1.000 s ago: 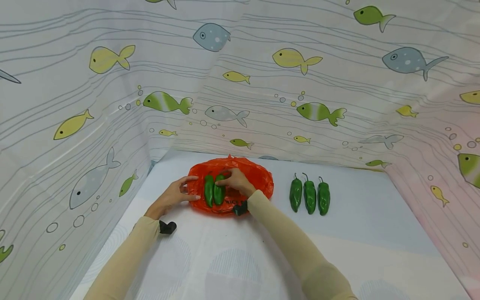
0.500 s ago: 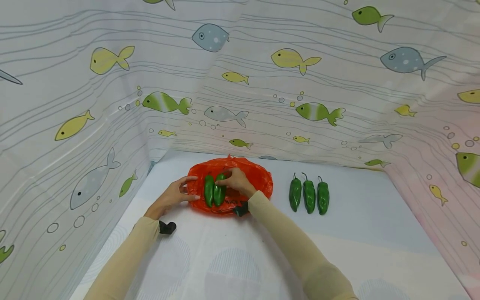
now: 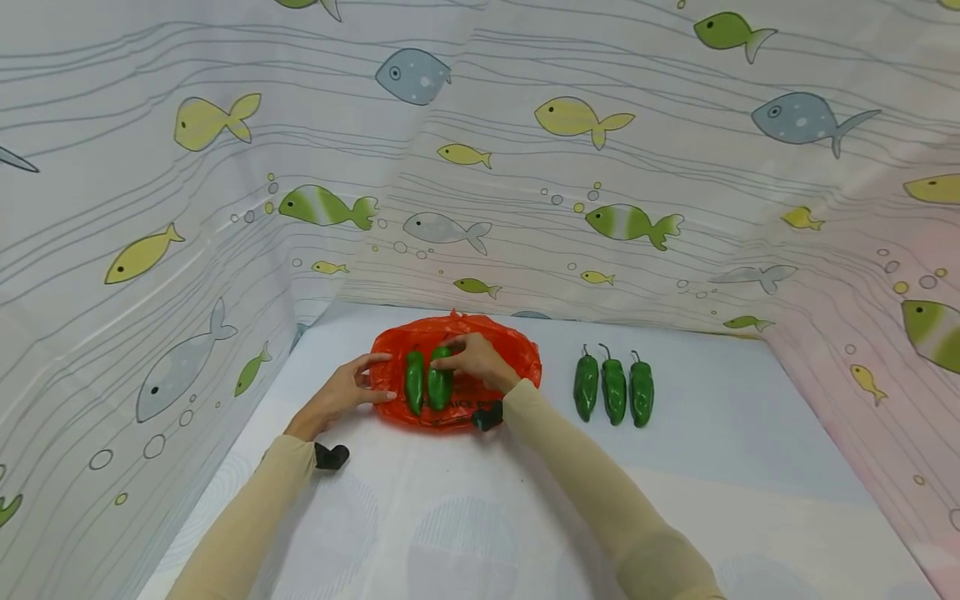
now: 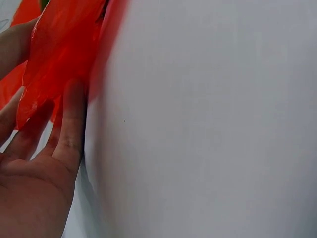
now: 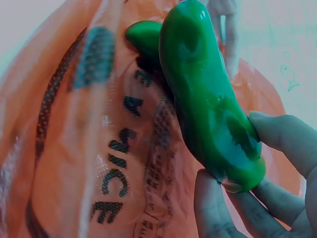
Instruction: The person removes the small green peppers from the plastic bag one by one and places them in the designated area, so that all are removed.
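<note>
Peppers first: two green ones lie side by side on a flattened orange plastic bag (image 3: 495, 358) toward the back of the white worktop (image 3: 525, 517). The right hand (image 3: 476, 360) grips the right-hand pepper (image 3: 439, 383) at its far end. The right wrist view shows it best, with the fingers (image 5: 282, 134) curled round the fat end of that pepper (image 5: 208, 114), thumb underneath, clamped on it. The other pepper (image 3: 414, 382) sits just beside it, touching or nearly so, and you can see a bit of it (image 5: 143, 37) poking out behind in the wrist view.

The left hand (image 3: 345, 392) rests flat at the bag's left edge. From the left wrist camera the fingers (image 4: 69, 124) are straight and close together, tips against the orange plastic (image 4: 64, 49), palm low on the worktop. It isn't gripping anything, just pressing.

Both forearms, in beige sleeves, come in from the bottom of the head view and angle toward each other, the right one reaching in from further over. Each wrist carries a small black camera.

Off to the right, well apart from the bag, three more green peppers (image 3: 613, 387) stand in a neat row, stems pointing away. Fish-print curtains (image 3: 600, 167) hang all around.
</note>
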The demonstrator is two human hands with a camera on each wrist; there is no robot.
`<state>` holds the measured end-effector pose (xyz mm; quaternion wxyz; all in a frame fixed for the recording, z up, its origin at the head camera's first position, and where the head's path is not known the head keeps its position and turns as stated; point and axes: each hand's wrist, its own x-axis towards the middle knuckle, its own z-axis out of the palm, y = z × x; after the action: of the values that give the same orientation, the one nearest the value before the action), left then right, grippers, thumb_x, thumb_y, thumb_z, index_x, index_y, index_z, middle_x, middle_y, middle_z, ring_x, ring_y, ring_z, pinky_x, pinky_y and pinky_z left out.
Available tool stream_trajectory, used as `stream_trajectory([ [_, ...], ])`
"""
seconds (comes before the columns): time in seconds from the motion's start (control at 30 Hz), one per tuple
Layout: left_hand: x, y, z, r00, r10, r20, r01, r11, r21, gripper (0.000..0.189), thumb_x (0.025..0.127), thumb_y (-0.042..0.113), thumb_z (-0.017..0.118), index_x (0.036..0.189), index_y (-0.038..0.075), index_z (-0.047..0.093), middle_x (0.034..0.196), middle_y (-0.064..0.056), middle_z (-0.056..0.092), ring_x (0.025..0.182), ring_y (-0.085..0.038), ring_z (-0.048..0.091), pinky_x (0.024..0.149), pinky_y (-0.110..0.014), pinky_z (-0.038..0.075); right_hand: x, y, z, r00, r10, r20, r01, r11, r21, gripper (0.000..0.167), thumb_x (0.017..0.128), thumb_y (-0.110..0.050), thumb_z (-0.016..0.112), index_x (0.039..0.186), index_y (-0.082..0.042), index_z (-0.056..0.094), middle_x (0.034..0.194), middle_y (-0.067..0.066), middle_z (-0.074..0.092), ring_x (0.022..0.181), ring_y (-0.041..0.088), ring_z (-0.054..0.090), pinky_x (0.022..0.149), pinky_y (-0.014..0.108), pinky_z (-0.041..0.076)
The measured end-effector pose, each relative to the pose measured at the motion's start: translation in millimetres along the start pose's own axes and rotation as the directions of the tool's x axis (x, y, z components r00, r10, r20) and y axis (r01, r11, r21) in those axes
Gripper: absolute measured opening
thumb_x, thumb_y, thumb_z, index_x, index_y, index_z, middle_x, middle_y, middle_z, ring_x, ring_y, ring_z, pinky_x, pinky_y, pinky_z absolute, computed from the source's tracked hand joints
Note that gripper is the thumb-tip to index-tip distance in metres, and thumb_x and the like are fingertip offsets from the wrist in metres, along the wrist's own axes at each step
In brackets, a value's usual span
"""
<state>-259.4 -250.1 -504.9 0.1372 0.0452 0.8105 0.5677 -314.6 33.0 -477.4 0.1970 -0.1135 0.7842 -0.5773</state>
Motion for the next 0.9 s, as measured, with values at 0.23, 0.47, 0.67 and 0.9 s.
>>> stream_trajectory([
  [0.23,0.1,0.3,-0.5,1.000,0.013,0.001,-0.013,1.000,0.015,0.081,0.085,0.019,0.087,0.154,0.014,0.044,0.128,-0.019,0.055,0.107,-0.030,0.055,0.079,-0.028,0.056,-6.9,0,-8,0.998,-0.041,0.053,0.043,0.999,-0.025,0.045,0.088,-0.024,0.085,0.127,-0.008,0.070,0.121,0.006,0.065,0.095,0.022,0.068,0.093,0.045,0.056],
  [0.47,0.7,0.8,0.0,1.000,0.005,0.013,-0.005,1.000,-0.017,0.083,0.087,0.016,0.085,0.157,0.013,0.040,0.142,-0.022,0.052,0.118,-0.032,0.056,0.084,-0.029,0.057,-17.6,-2,-12,0.992,-0.066,0.105,0.074,0.995,-0.071,0.044,0.087,-0.025,0.085,0.127,-0.012,0.072,0.117,0.002,0.068,0.094,0.023,0.068,0.092,0.045,0.056],
  [0.67,1.3,-1.0,0.2,1.000,0.000,0.007,0.000,1.000,0.010,0.082,0.085,0.020,0.087,0.154,0.014,0.044,0.138,-0.020,0.054,0.114,-0.031,0.057,0.083,-0.030,0.057,-26.7,-4,-17,0.990,-0.079,0.117,0.090,0.992,-0.093,0.044,0.088,-0.025,0.085,0.128,-0.014,0.071,0.115,0.001,0.069,0.092,0.023,0.068,0.093,0.050,0.055],
  [0.9,1.5,-0.8,1.2,1.000,0.006,0.008,-0.006,1.000,0.018,0.082,0.084,0.021,0.088,0.154,0.015,0.044,0.138,-0.019,0.053,0.114,-0.031,0.057,0.082,-0.030,0.056,-35.0,-8,-25,0.988,-0.084,0.126,0.096,0.991,-0.094,0.047,0.087,-0.027,0.085,0.130,-0.014,0.071,0.119,0.002,0.067,0.097,0.023,0.066,0.095,0.055,0.053],
])
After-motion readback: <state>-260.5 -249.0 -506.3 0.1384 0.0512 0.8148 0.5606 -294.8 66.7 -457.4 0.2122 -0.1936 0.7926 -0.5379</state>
